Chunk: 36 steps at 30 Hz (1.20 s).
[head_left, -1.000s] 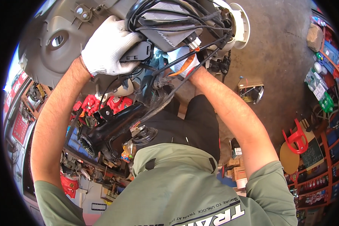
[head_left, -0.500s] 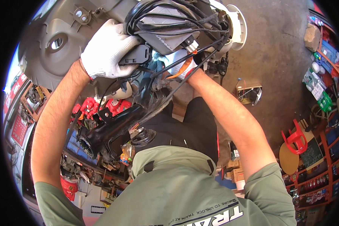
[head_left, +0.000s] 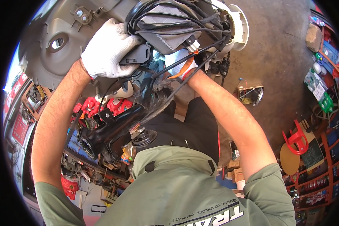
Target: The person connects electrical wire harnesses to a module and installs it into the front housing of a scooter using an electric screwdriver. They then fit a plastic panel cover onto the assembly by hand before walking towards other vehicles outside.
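My left hand (head_left: 108, 51), in a white knit glove, grips the edge of a grey plastic panel (head_left: 54, 45) next to a black plug connector (head_left: 137, 56). A bundle of black cables (head_left: 169, 17) runs over a grey box on the panel. My right hand (head_left: 180, 64), also gloved in white with orange trim, reaches in under the cables and is partly hidden by them. I cannot tell what its fingers hold. A white round part (head_left: 240, 28) sits at the panel's far right end.
A black metal frame (head_left: 113, 130) with a round mount stands below the panel, by red parts (head_left: 101, 105). A concrete floor (head_left: 278, 67) lies to the right with a small metal box (head_left: 250, 94), a red stool (head_left: 295, 137) and shelves of goods (head_left: 327, 75).
The panel and both hands have shifted slightly up and left in view. My left hand keeps its grip; the right stays under the cables.
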Each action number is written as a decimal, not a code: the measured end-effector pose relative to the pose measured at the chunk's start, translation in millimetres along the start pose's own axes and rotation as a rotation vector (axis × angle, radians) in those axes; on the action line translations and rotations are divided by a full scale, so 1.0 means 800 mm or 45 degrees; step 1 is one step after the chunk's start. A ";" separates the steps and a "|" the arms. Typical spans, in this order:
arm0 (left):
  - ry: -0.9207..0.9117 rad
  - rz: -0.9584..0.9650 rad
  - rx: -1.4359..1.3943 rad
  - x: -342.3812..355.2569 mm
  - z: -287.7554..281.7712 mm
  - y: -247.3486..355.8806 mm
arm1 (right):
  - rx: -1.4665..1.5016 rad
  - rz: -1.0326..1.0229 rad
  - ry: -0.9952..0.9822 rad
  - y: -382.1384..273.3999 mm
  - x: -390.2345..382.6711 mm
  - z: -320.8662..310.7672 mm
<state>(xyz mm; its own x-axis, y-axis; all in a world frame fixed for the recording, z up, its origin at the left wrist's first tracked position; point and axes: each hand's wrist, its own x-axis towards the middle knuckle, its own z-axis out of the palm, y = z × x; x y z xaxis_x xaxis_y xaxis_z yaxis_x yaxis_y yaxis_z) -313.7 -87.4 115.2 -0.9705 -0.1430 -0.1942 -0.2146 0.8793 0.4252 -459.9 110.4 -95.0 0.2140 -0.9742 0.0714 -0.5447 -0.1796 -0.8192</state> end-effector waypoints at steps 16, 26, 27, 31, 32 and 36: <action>-0.014 0.008 -0.008 0.003 -0.002 -0.001 | -0.262 -0.015 -0.186 -0.012 0.007 -0.021; -0.051 -0.005 -0.051 -0.002 0.000 -0.007 | 0.630 0.791 -0.041 -0.019 -0.052 -0.051; -0.011 -0.018 -0.045 0.000 -0.004 -0.004 | 0.811 0.902 0.129 -0.024 -0.064 -0.055; 0.029 0.016 -0.011 -0.011 -0.002 -0.006 | 0.646 1.078 0.317 -0.067 -0.081 -0.088; 0.085 0.030 -0.006 -0.013 0.002 -0.007 | 0.721 1.139 0.388 -0.074 -0.082 -0.100; 0.096 0.017 -0.084 -0.014 0.006 -0.011 | 0.590 1.286 0.395 -0.103 -0.093 -0.141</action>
<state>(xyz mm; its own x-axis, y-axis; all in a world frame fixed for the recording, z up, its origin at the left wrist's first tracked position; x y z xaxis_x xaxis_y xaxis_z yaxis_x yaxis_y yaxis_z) -300.7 -91.2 109.7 -0.9784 -0.1669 -0.1222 -0.2056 0.8500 0.4851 -522.0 182.8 31.4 -0.3936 -0.6486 -0.6515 0.0098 0.7057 -0.7084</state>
